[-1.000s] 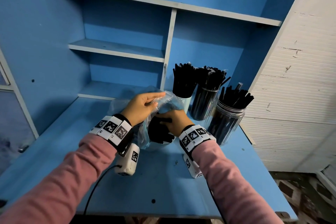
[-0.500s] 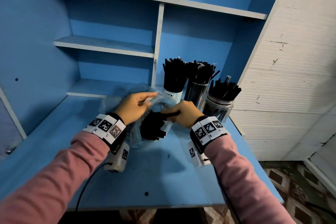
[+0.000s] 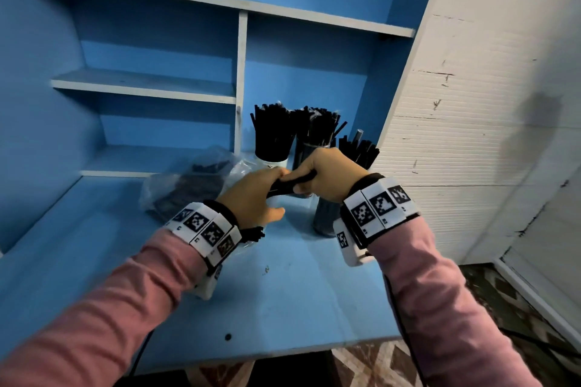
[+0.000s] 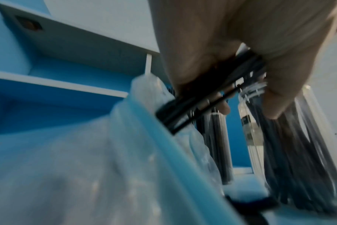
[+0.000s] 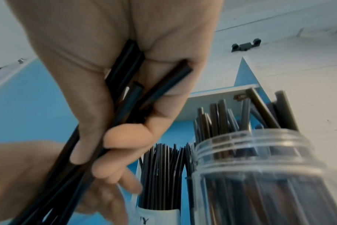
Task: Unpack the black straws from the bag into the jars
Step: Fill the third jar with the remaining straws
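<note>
Both of my hands are on one bundle of black straws (image 3: 290,183), held above the blue desk (image 3: 301,298). My right hand (image 3: 327,174) has its fingers curled tight round the upper end; my left hand (image 3: 254,198) grips the lower end. The clear plastic bag (image 3: 188,185) lies just left of my hands, more straws inside. Three jars stand behind: a white jar (image 3: 272,162), a dark middle jar (image 3: 311,148), a clear jar (image 5: 260,175), all packed upright.

white jar (image 5: 158,217) label | perhaps "Y" is read, rest cut off | wristband markers (image 3: 382,205) | patterns only, no text
</note>
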